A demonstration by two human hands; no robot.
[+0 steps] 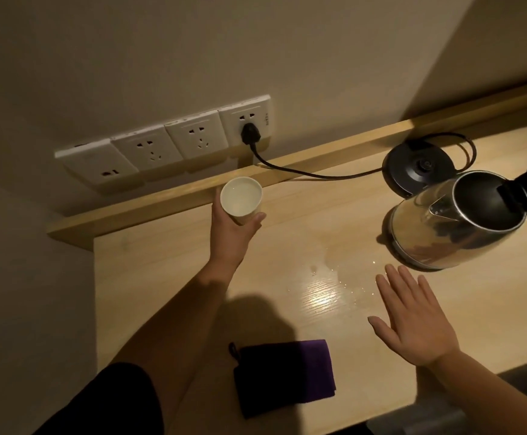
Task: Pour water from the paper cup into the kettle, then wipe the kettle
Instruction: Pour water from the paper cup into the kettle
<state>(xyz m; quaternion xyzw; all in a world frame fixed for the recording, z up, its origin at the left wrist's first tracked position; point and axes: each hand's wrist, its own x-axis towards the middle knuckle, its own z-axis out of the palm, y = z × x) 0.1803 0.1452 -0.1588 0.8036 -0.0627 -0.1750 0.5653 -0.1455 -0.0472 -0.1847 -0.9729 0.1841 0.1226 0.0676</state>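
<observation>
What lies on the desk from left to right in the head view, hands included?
Left hand gripping the paper cup → purple cloth → water splashes → open right hand → steel kettle, lid open.

Bare desk [174, 277] between paper cup [241, 200] and kettle [456, 224].
</observation>
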